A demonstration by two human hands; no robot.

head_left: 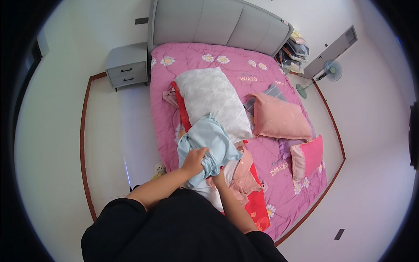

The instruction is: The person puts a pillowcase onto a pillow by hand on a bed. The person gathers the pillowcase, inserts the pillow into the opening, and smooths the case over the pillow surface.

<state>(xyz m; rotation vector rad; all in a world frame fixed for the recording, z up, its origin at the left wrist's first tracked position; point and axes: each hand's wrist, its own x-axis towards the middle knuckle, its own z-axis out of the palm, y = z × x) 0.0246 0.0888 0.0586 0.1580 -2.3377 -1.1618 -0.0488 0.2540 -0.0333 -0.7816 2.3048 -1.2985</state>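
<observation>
A bunched, smooth light blue cloth [208,139] is held up in front of me, over the near side of the bed. My left hand [196,161] is closed round a fold of it, knuckles up. Lower and to the right, my right hand [218,177] grips its lower edge, with the fingers partly hidden by the fabric. Just beyond the cloth lies a large white patterned pillow [209,96], and a red cloth [182,109] shows along its left side. Crumpled peach fabric [244,179] and another red piece [257,212] lie to the right of my right hand.
The bed wears a pink flowered cover [266,150] and has a grey headboard [218,22]. A peach pillow [281,117] and a pink cushion [307,158] lie on the right. Beyond the bed are a grey nightstand [127,65], a standing fan [332,70] and stacked bags [294,52].
</observation>
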